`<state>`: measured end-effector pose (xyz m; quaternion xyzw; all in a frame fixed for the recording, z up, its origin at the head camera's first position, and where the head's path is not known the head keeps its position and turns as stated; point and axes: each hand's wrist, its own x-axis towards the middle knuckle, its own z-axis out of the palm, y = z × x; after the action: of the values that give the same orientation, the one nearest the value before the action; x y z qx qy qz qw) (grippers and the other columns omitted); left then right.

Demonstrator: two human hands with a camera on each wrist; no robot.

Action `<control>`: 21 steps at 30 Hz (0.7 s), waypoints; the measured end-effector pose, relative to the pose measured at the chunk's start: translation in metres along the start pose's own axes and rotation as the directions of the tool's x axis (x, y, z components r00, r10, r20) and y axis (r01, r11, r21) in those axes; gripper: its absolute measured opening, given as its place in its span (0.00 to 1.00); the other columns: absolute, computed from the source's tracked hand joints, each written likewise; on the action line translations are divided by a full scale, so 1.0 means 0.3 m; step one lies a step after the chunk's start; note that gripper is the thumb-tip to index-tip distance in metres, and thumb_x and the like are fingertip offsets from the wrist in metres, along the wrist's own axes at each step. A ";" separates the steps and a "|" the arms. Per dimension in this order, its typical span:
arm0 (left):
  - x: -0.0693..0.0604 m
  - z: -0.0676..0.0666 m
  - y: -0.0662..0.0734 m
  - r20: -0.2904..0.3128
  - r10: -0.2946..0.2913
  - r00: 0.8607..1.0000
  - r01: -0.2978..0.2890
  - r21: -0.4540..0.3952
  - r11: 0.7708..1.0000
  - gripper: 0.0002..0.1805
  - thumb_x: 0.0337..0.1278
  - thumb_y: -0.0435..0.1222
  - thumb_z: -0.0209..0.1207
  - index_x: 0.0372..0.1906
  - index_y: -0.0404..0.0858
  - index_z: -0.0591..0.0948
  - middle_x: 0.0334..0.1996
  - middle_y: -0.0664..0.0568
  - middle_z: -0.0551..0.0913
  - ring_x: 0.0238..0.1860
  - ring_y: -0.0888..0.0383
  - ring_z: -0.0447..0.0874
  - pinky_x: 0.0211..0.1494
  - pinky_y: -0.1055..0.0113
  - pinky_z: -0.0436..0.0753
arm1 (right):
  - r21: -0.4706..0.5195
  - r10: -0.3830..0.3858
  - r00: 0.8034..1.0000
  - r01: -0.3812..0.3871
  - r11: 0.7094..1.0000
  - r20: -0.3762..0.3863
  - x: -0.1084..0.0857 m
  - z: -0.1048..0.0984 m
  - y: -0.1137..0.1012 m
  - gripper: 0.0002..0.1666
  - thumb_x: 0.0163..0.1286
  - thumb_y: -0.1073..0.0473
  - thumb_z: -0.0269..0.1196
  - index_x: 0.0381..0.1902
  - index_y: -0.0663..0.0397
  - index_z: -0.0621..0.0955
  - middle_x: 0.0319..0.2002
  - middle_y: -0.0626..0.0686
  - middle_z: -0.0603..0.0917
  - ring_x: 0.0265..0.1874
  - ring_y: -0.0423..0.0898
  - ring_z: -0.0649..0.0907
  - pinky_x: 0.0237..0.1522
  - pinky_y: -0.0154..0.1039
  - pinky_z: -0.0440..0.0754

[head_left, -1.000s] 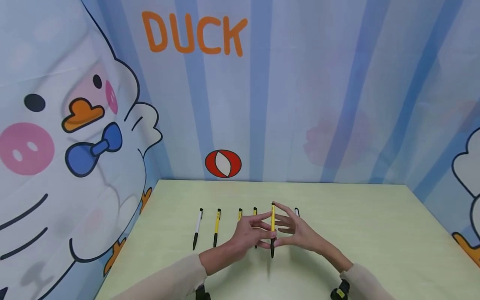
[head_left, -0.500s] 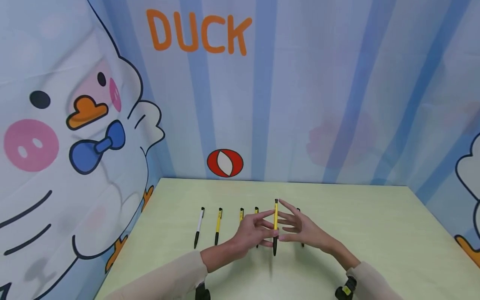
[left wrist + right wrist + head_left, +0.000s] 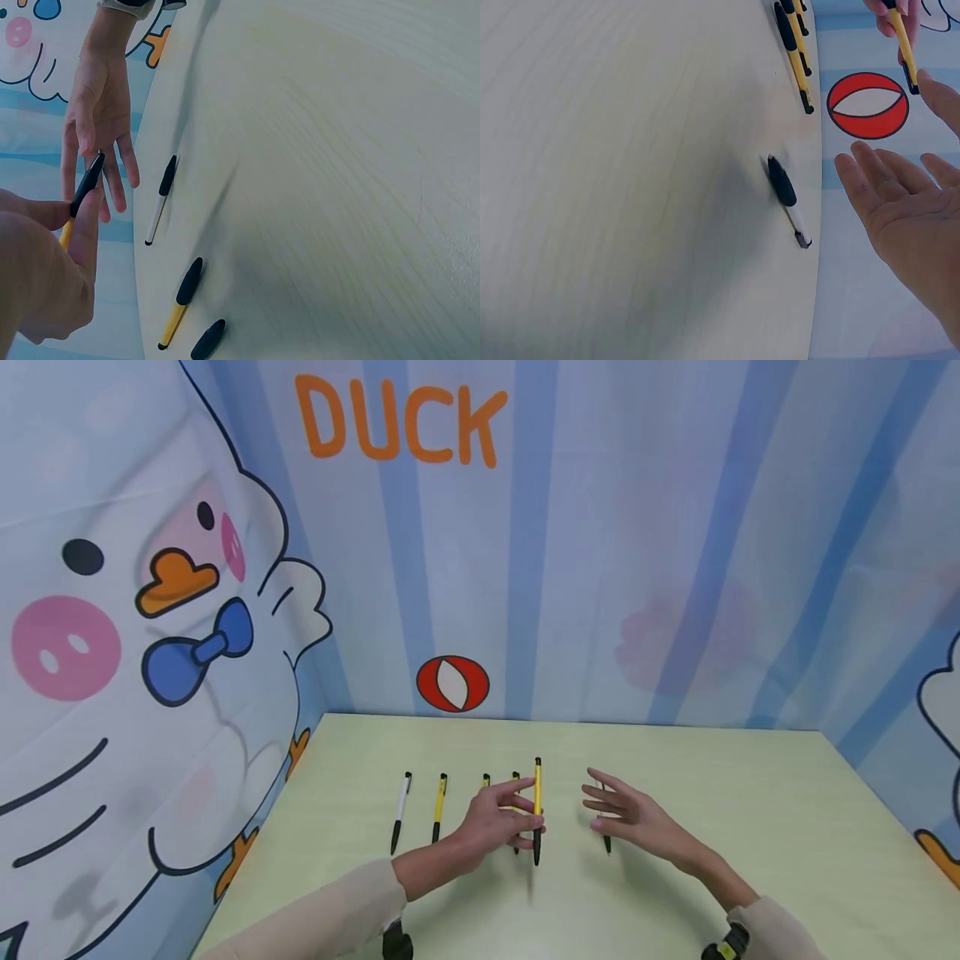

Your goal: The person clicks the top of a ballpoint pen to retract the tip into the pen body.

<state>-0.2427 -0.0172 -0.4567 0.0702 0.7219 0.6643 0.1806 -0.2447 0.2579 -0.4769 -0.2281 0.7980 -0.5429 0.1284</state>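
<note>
My left hand pinches a yellow pen with a black grip, between thumb and fingers. The pen is held upright above the table, its black tip pointing down. To the right of it, my right hand is spread with extended fingers and holds nothing. A white pen with a black grip lies on the table; in the head view the right hand's fingers mostly hide it. Behind the left hand lie two yellow pens, one of them a yellow pen seen in the left wrist view, partly hidden in the head view.
Farther left on the pale table lie another white pen and another yellow pen, roughly parallel. A blue striped backdrop with cartoon ducks rises at the table's back and sides.
My right hand has moved away from the pen to the right, leaving it in the left hand alone. The left hand has shifted slightly left with the pen in the last half second.
</note>
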 end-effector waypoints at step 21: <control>0.074 0.048 -0.012 -0.050 -0.042 0.998 0.044 0.038 0.998 0.33 0.55 0.22 0.67 0.68 0.38 0.77 0.42 0.43 0.83 0.36 0.56 0.89 0.37 0.58 0.93 | 0.020 0.009 0.995 -0.007 1.000 -0.096 -0.160 -0.111 0.068 0.44 0.77 0.58 0.61 0.82 0.58 0.53 0.76 0.75 0.59 0.62 0.23 0.77 0.58 0.21 0.78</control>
<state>-0.2576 0.0036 -0.4646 0.0418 0.7403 0.6476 0.1757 -0.2231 0.3152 -0.4853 -0.1973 0.7987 -0.5606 0.0941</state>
